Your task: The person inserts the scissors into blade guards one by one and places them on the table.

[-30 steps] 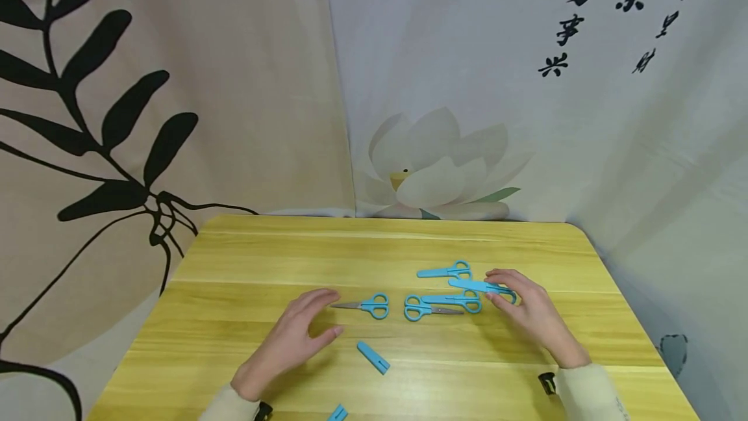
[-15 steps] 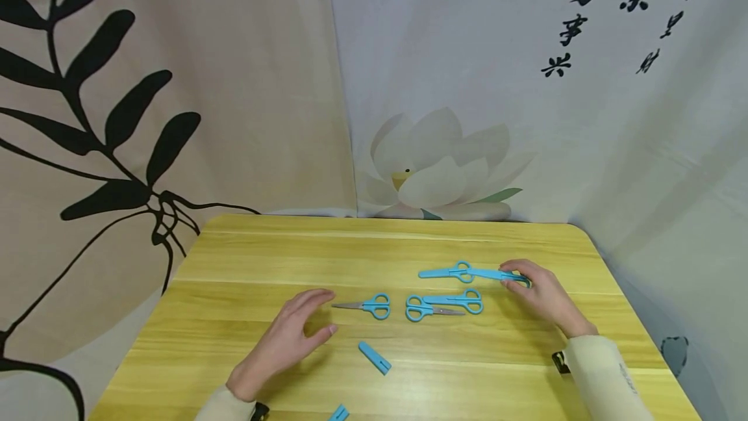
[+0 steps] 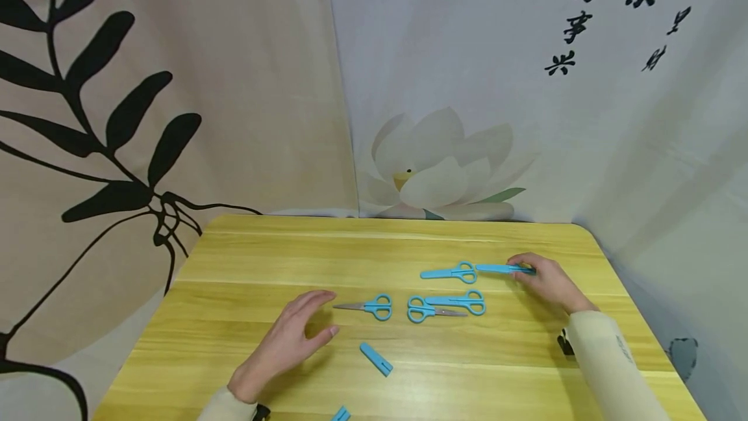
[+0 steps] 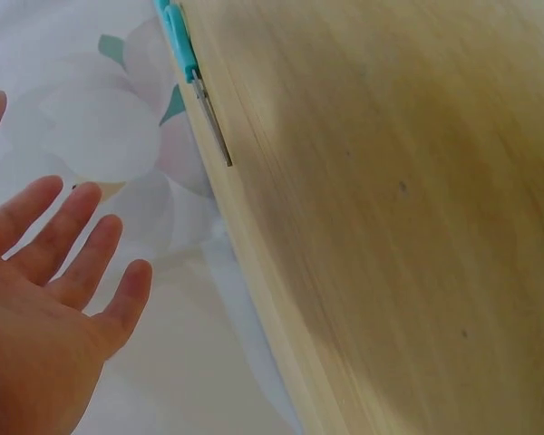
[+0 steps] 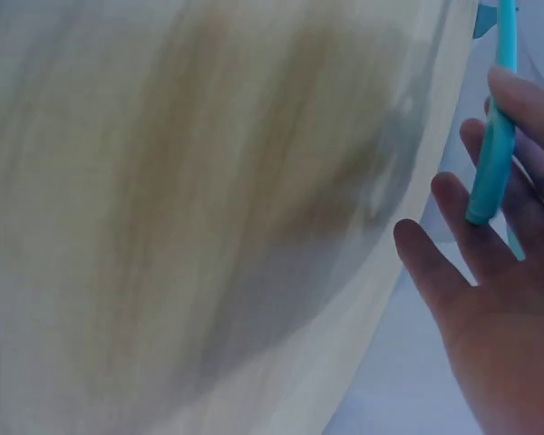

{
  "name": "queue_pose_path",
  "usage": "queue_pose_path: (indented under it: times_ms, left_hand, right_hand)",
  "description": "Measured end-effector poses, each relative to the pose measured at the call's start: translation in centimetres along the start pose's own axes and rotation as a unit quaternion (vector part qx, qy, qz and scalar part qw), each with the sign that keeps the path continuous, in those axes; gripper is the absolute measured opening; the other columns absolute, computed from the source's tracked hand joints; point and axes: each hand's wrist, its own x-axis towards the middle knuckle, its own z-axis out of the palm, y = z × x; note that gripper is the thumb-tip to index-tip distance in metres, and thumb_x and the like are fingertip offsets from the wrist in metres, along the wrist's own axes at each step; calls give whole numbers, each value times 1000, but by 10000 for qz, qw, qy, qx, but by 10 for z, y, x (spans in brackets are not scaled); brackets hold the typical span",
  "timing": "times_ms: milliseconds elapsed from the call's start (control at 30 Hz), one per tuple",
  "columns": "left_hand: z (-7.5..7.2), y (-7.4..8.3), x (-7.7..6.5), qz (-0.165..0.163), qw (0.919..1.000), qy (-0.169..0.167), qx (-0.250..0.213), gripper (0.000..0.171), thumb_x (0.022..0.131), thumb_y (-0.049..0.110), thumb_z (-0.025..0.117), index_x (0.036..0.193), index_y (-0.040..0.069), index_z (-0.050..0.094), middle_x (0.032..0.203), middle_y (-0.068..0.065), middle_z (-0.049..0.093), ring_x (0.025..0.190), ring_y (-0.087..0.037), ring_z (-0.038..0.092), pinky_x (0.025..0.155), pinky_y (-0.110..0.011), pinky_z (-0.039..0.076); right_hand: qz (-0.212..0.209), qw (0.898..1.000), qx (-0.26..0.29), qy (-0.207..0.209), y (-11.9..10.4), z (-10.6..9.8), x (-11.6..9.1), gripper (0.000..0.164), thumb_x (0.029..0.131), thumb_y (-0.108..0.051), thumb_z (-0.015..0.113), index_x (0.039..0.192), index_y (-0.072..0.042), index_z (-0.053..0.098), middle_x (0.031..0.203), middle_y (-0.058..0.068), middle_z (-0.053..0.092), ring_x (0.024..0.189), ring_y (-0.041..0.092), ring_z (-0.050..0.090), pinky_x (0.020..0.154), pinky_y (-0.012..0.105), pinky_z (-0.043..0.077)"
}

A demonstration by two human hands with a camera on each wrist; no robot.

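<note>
My right hand (image 3: 549, 284) pinches a pair of blue sheathed scissors (image 5: 497, 163) between thumb and fingers at the back right of the table. In the head view the sheath (image 3: 492, 268) of that pair points left, its tip close to the handles of another sheathed pair (image 3: 447, 273). My left hand (image 3: 287, 336) hovers with relaxed, spread fingers and holds nothing. Just right of its fingertips lie bare-bladed scissors (image 3: 374, 306), also seen as scissors (image 4: 192, 77) in the left wrist view.
In the middle lie sheathed scissors (image 3: 447, 300) with a bare-bladed pair (image 3: 423, 309) against them. A loose blue sheath (image 3: 376, 359) lies nearer the front, and another blue piece (image 3: 341, 414) is cut off by the frame edge. Printed curtains hang behind the wooden table (image 3: 280, 252).
My right hand has carried the sheathed scissors back and to the right, away from the middle pairs and into line with the rear pair. My left hand has stayed nearly still.
</note>
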Motion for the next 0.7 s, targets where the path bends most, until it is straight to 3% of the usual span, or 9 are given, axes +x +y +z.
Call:
queue_pose_path:
  times_ms: [367, 700]
  left_hand:
    - [2, -2, 0, -70, 10000, -48, 13, 58, 93, 33, 79, 143, 11, 60, 145, -12, 59, 133, -36, 54, 106, -61, 45]
    - [2, -3, 2, -36, 9999, -124, 85, 59, 94, 33, 78, 144, 10, 59, 145, -10, 59, 133, -36, 54, 107, -60, 45]
  right_hand:
    - [166, 9992, -106, -334, 3, 1, 7, 21, 98, -13, 73, 117, -5, 73, 120, 16, 71, 110, 36, 64, 93, 56, 52]
    - [-4, 9977, -508, -453, 5, 2, 17, 15, 95, -12, 76, 109, -7, 77, 124, 18, 68, 118, 43, 61, 100, 60, 49]
